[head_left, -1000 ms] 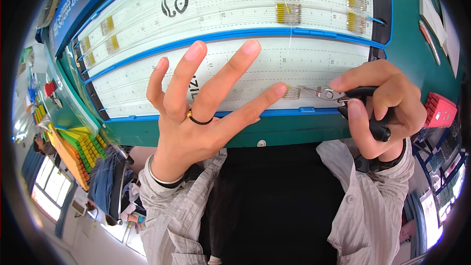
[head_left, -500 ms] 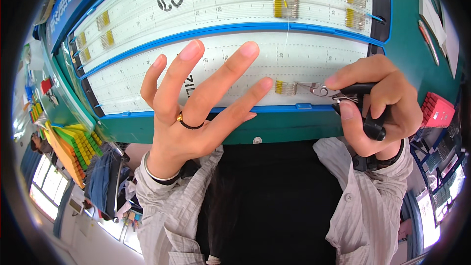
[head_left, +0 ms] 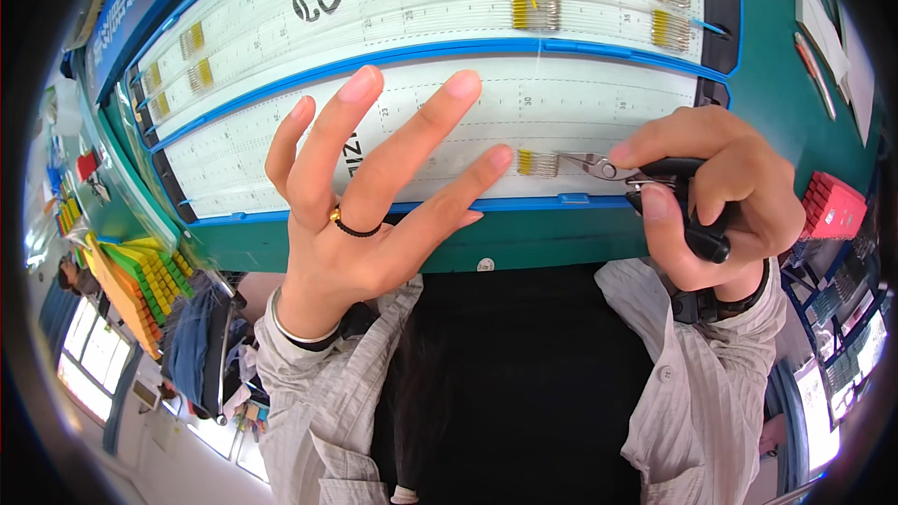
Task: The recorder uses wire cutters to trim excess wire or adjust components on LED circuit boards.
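Observation:
My right hand (head_left: 725, 196) is wrapped around small pliers (head_left: 655, 176) with black handles and thin silver jaws. Their tip touches or lies just beside a small row of silver pieces with yellow ends (head_left: 538, 164), which look like fishing hooks, on the near white panel of a blue-rimmed case (head_left: 468, 178). My left hand (head_left: 365, 182) is spread over the same panel, palm down and fingers apart. Its index fingertip is at the left end of that row, touching or nearly so. Beneath the left hand, part of the panel is hidden.
More yellow-and-silver bundles (head_left: 533, 9) are set in the case's far panel (head_left: 430, 9). A green work surface (head_left: 776, 65) lies around it. At the right are a pen (head_left: 816, 75), white papers (head_left: 821, 23) and a red block-shaped object (head_left: 832, 206). Orange, yellow and green items (head_left: 140, 290) stand at left.
The case and both hands appear shifted slightly left in the picture. The plier jaws stay by the small row, and my left hand remains spread.

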`<state>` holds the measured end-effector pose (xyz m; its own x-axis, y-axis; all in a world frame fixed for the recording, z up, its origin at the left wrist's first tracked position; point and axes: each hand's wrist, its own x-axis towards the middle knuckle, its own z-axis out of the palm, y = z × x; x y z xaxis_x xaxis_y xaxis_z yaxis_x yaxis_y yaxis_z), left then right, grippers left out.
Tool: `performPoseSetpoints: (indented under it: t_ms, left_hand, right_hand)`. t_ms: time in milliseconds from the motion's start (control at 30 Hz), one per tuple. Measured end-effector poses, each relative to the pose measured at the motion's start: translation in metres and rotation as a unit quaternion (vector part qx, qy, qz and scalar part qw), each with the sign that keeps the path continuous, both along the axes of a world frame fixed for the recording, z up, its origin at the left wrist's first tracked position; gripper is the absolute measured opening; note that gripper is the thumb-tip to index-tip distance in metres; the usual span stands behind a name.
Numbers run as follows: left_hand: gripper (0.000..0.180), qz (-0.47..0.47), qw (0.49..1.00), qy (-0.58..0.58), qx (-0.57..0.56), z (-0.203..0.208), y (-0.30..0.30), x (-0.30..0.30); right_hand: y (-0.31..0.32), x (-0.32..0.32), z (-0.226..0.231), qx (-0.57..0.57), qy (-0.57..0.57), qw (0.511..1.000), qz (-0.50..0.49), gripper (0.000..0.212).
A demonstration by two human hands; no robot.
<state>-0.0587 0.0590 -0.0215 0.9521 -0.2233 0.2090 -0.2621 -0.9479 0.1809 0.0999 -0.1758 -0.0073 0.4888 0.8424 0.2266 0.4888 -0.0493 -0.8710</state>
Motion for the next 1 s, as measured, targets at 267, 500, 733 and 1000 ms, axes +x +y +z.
performPoseSetpoints:
  t_ms: [267, 500, 733, 1000]
  left_hand:
    - [0.020, 0.112, 0.968, 0.045, -0.222, 0.027, -0.002, 0.022]
    - [0.017, 0.031, 0.985, 0.035, -0.169, 0.037, -0.011, 0.049]
    - [0.004, 0.131, 0.951, 0.019, -0.280, 0.032, -0.022, 0.066]
    - [0.016, 0.159, 0.952, 0.110, -0.239, 0.047, -0.019, 0.085]
  right_hand:
    - [-0.006, 0.001, -0.003, 0.067, 0.155, 0.984, -0.062, 0.030]
    - [-0.031, 0.012, -0.001, 0.209, 0.358, 0.900, -0.134, 0.030]
    - [-0.056, 0.008, -0.004, 0.185, 0.372, 0.895, -0.165, 0.032]
    - [-0.052, 0.010, -0.013, 0.186, 0.405, 0.882, -0.153, 0.033]
